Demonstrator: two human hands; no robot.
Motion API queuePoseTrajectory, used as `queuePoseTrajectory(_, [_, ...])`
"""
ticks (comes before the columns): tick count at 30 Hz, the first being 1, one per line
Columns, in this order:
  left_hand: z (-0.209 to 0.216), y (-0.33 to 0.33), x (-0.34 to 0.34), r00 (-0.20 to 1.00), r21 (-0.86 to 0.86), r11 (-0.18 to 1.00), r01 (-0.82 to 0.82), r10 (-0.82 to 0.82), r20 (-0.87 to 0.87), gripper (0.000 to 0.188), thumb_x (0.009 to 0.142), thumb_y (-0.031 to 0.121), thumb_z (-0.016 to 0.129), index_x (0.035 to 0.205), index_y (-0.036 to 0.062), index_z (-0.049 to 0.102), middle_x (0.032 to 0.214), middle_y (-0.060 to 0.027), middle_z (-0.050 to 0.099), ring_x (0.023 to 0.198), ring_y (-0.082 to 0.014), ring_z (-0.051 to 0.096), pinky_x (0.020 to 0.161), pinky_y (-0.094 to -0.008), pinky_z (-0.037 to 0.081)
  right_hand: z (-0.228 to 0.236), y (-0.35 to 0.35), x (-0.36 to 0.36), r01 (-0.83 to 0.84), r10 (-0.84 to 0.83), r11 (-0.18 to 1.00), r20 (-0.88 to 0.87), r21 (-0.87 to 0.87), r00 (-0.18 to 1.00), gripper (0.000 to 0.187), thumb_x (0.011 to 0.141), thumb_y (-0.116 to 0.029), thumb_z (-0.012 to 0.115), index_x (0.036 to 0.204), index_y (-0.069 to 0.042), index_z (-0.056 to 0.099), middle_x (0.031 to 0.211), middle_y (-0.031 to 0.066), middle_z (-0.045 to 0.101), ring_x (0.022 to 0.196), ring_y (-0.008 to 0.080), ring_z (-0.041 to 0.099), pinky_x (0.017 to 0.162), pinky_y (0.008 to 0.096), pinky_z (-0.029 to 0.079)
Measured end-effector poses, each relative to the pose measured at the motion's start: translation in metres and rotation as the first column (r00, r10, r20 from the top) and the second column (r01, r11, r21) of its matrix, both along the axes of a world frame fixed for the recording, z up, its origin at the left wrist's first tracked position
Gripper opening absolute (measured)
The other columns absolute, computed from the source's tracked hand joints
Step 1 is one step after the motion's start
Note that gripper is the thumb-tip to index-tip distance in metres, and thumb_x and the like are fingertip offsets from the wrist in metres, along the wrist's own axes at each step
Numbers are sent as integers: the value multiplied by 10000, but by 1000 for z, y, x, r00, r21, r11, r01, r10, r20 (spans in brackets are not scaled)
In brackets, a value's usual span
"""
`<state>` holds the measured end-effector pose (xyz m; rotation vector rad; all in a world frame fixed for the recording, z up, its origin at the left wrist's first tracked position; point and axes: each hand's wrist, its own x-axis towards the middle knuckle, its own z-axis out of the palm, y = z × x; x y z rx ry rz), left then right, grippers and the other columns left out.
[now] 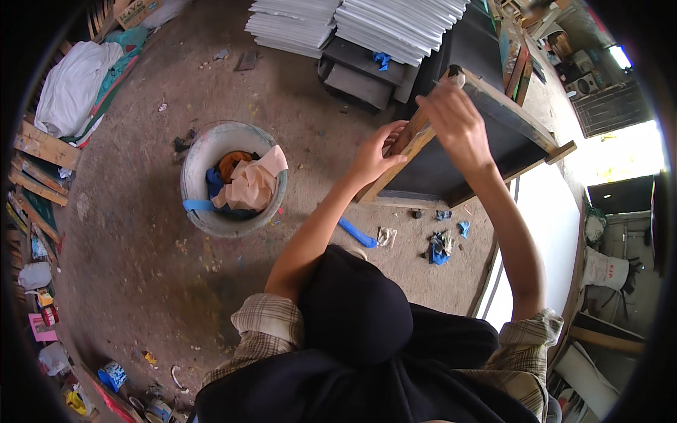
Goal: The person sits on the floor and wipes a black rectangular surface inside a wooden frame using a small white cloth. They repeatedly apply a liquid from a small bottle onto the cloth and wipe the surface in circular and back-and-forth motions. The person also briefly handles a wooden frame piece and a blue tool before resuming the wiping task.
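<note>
A wooden frame with a dark panel inside it [518,107] stands tilted in front of me, right of the middle. My left hand [379,154] grips its near left bar, with the fingers wrapped behind the wood and the thumb on the near side. At the frame's upper corner is my right hand [455,123], its fingers bent and smeared by motion. A small whitish and black bit [457,76] shows at those fingertips; I cannot make out what it is.
Left of my hands stands a round bucket [187,176] holding crumpled cloths [250,182]. Stacks of white sheets [395,28] rest on a black base beyond. Blue scraps [438,248] litter the floor near the frame. A white board [539,240] lies at right. Wooden pieces line the left.
</note>
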<state>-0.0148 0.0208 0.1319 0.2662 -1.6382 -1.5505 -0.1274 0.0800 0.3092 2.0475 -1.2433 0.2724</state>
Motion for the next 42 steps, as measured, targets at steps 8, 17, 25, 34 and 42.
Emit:
queuePoseTrajectory(8, [6, -7, 1, 994, 72, 994, 83, -87, 58, 683, 733, 16, 734, 1342, 70, 431, 1155, -102, 555, 1076, -193, 546, 968, -322, 449, -39, 12, 3, 13, -17, 987, 27, 158, 999, 372, 655, -53, 635, 1022, 7, 625, 1163, 109, 575, 1089, 250, 559, 920, 334, 499])
queuePoseTrajectory(17, [58, -6, 0, 978, 87, 975, 203, -197, -71, 661, 803, 124, 704, 1375, 95, 373, 1230, -91, 520, 1122, -189, 526, 968, -341, 436, 18, 28, 5, 92, -95, 995, 153, 23, 984, 438, 682, -5, 602, 1119, 3, 603, 1200, 100, 565, 1134, 255, 527, 918, 362, 483])
queuePoseTrajectory(25, [146, -9, -6, 974, -46, 978, 206, -209, -91, 650, 804, 33, 699, 1373, 89, 389, 1254, -81, 517, 1085, -154, 539, 897, -297, 460, 47, 48, -4, 2, -12, 1000, 381, 26, 924, 381, 676, 15, 619, 1053, -36, 626, 1068, 52, 582, 993, 244, 546, 901, 384, 450])
queuePoseTrajectory(34, [172, 13, 9, 987, -388, 916, 99, -43, 152, 569, 802, 53, 693, 1312, 128, 452, 1291, -37, 515, 1191, -190, 493, 945, -348, 456, 34, 82, -31, 107, -4, 985, 612, -132, 791, 192, 718, 70, 615, 890, -11, 647, 846, 99, 540, 833, 281, 542, 760, 373, 460])
queuePoseTrajectory(42, [175, 14, 6, 970, -553, 832, 42, 99, 224, 534, 826, 5, 643, 1300, 132, 433, 1341, -55, 482, 1215, -215, 478, 974, -359, 409, 12, 128, -99, 511, -248, 822, 649, -251, 719, 196, 818, 43, 561, 996, 8, 637, 1089, 165, 597, 1068, 322, 548, 959, 401, 434])
